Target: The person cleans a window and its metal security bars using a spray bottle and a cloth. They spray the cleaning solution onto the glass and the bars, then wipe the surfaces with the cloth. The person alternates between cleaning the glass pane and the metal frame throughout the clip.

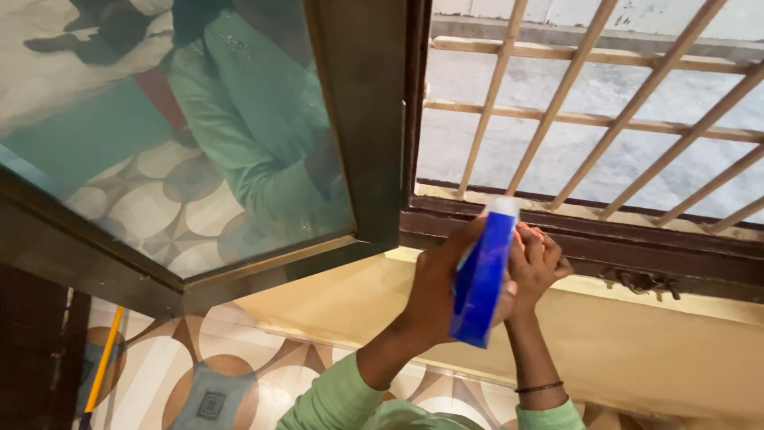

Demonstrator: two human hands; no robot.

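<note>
Bottle (481,279), blue with a pale cap, is sitting upright between your palms below the window frame (557,231). Your left hand (434,291) and right hand (535,267) are clasping its sides; it is looking light, smooth plastic, likely slippery, so keep gripping mid-body.

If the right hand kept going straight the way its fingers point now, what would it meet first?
Probably the dark brown wooden window frame just beyond the right hand, which is on the blue plastic bottle. Behind the frame stands the tan metal grille; depth is hard to judge.
</note>
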